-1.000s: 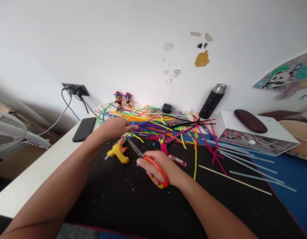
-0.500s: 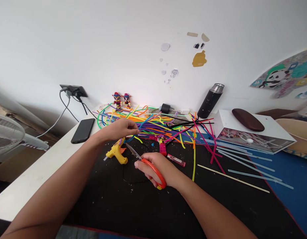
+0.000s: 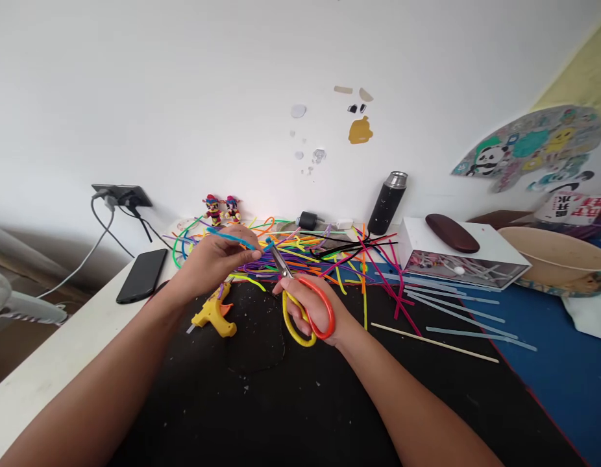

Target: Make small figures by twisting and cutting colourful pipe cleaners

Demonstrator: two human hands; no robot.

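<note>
Pinched in my left hand (image 3: 210,259) is a blue pipe cleaner (image 3: 235,239), its end pointing right toward the scissors. My right hand (image 3: 310,305) grips the scissors (image 3: 309,316), which have one red and one yellow handle loop. Their blades point up and left, and a bit of blue pipe cleaner lies at the tips. Behind both hands spreads a heap of colourful pipe cleaners (image 3: 305,253). A yellow glue gun (image 3: 216,316) lies on the black mat (image 3: 261,415), below my left hand.
A phone (image 3: 141,275) lies at the left. Two small figures (image 3: 221,209) stand by the wall. A black flask (image 3: 388,203), a white box (image 3: 463,259) with a brown case (image 3: 452,233), glue sticks (image 3: 468,313), a wooden stick (image 3: 434,342) and a beige bowl (image 3: 556,256) are rightward.
My left hand has lifted a blue pipe cleaner from the heap. The scissors have moved up and right, their tips now near its end. The view has shifted to the right.
</note>
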